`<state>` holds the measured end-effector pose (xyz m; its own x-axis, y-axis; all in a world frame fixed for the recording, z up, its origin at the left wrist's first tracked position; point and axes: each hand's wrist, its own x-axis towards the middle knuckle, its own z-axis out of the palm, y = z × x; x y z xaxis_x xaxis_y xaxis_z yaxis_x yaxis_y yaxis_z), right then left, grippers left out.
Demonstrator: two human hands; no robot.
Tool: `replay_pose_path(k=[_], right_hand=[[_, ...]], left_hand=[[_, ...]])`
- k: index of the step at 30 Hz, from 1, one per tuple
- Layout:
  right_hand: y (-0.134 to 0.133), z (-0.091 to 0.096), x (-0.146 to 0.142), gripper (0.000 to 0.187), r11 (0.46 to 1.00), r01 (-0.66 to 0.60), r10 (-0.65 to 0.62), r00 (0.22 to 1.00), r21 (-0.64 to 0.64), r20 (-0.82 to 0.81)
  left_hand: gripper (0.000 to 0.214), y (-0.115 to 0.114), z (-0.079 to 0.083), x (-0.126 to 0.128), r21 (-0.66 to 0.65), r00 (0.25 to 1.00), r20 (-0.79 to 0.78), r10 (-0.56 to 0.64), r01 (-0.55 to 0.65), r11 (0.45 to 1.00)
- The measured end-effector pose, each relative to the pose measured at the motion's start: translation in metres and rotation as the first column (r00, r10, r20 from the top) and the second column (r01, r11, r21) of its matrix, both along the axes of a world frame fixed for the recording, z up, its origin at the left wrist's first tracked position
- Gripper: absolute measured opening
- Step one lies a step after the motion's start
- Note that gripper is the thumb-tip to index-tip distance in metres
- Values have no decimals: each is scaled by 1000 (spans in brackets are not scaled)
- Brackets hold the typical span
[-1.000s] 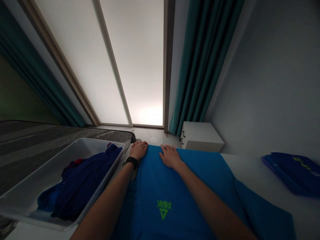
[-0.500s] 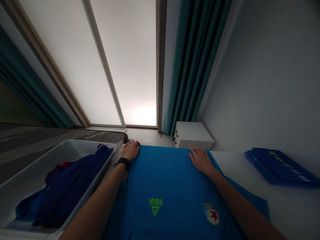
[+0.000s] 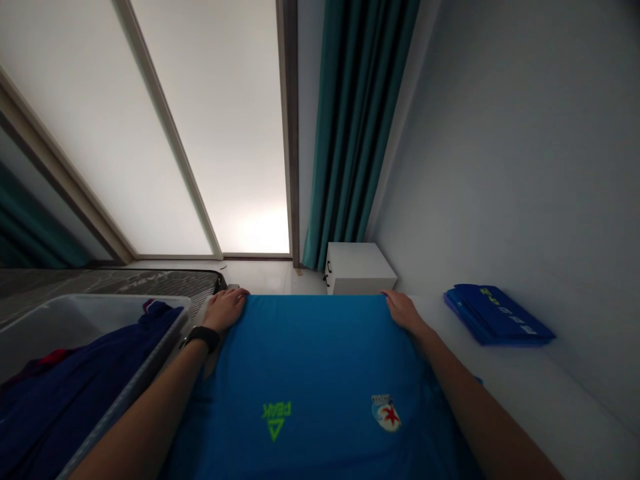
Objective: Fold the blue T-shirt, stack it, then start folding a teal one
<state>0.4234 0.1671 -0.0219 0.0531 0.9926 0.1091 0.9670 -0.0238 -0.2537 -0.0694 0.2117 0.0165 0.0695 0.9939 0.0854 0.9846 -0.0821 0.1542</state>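
Observation:
A blue T-shirt (image 3: 320, 363) lies spread flat in front of me, its green PEAK logo (image 3: 277, 420) and round badge (image 3: 387, 415) upside down to me. At its far left corner, my left hand (image 3: 227, 308), with a black band on the wrist, is closed on the edge. My right hand (image 3: 404, 312) grips the far right corner, its fingers curled over the edge and partly hidden. The near part of the shirt runs out of the bottom of the view.
To the left stands a white plastic bin (image 3: 120, 303) holding dark blue clothes (image 3: 95, 373). A stack of folded blue clothes (image 3: 500, 317) lies on the white tabletop (image 3: 535, 393) at the right. Beyond the table are a white cabinet (image 3: 360, 263) and a teal curtain (image 3: 357, 133).
My right hand has gone from lying flat on the shirt to gripping its far right corner. The shirt's right side is drawn in, and the view has turned right.

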Motion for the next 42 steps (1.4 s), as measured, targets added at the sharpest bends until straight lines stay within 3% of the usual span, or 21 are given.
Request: replay_pose_path(k=[10, 14, 21, 28, 38, 42], right_hand=[[3, -1, 0, 42, 1000, -5, 5, 1000, -11, 18], [4, -1, 5, 42, 999, 47, -47, 998, -16, 29], [4, -4, 7, 40, 995, 100, -100, 994, 1, 30], [0, -5, 4, 42, 995, 92, -92, 995, 29, 24], [5, -14, 10, 43, 995, 93, -94, 995, 36, 26], [3, -10, 8, 44, 994, 101, -102, 995, 40, 8]], left_hand=[[40, 2, -4, 0, 9, 1000, -20, 13, -13, 1000], [38, 2, -5, 0, 25, 1000, -10, 25, -25, 999], [39, -3, 0, 4, 33, 995, 11, 101, -101, 994], [36, -9, 3, 7, 12, 999, 0, 52, -52, 999], [39, -5, 3, -1, 33, 993, 71, 94, -97, 995], [41, -6, 7, 8, 57, 992, 74, 99, -104, 993]])
